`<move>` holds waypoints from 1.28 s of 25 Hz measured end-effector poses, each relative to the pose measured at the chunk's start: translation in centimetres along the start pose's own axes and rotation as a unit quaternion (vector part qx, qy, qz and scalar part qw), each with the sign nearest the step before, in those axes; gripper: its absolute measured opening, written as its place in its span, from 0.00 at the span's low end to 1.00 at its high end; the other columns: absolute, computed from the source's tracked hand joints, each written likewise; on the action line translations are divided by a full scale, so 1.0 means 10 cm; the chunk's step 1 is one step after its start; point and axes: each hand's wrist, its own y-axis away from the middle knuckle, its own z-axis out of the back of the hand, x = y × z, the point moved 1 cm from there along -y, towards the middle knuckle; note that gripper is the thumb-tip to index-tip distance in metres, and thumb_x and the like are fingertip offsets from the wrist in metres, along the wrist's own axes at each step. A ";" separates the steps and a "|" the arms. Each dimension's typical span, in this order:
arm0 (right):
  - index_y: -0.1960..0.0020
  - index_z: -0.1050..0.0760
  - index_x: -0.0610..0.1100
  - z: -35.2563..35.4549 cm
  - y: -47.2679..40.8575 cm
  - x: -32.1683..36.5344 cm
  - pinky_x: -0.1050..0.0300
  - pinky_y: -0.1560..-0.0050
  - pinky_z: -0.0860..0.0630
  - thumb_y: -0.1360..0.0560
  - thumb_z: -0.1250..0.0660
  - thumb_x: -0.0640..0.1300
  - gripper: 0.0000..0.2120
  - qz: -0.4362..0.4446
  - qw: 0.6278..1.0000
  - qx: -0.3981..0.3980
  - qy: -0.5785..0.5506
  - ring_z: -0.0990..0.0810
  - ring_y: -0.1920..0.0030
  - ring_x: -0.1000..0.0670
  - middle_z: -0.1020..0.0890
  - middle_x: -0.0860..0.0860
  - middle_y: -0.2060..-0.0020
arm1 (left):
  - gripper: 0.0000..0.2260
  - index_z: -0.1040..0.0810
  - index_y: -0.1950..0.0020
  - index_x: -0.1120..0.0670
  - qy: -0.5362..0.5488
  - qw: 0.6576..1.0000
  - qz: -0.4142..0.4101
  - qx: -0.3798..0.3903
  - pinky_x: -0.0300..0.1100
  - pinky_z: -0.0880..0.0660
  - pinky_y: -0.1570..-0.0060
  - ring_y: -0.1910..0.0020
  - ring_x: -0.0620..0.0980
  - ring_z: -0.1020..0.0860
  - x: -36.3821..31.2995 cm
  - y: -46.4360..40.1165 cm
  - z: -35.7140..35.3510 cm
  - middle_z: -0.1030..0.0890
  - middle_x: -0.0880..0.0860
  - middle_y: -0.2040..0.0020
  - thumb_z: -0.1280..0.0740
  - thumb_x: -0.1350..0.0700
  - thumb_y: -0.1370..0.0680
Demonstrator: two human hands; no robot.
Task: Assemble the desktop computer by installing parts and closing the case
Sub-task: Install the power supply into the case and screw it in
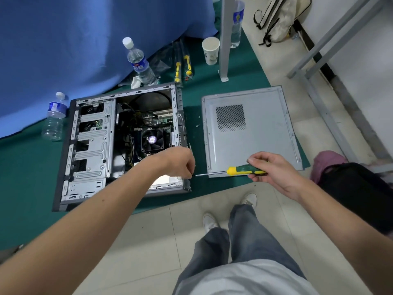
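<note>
The open case [123, 145] lies on its side on a green mat [32, 167] on the floor, drive cage at its left, fan [152, 139] and board inside. Just right of the case lies the side panel [251, 128], flat, apart from it, with two tiny screws [198, 121] on the mat between them. The right hand [274, 169] grips a screwdriver [242, 170] by its green and yellow handle over the panel's near edge, shaft pointing left toward the case's near right corner. The left hand [180, 162] hangs over that corner, fingers curled down and pinched at the shaft's tip; what they pinch is too small to tell. Behind the case stand two bottles [140, 62], a paper cup [211, 51], two bagged screwdrivers [182, 67] and a grey post [224, 39]. A blue cloth [74, 39] drapes behind and left of the case. The person's legs [234, 241] stand on tile near the case
</note>
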 end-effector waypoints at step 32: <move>0.54 0.20 0.40 -0.04 -0.08 -0.39 0.54 0.53 0.21 0.28 0.27 0.34 0.04 -0.011 0.998 0.042 0.036 0.17 0.61 0.45 0.18 0.42 0.57 | 0.06 0.15 0.56 0.52 0.065 0.997 0.028 -0.038 0.40 0.24 0.61 0.64 0.41 0.22 0.13 -0.06 -0.17 0.18 0.44 0.62 0.32 0.57 0.24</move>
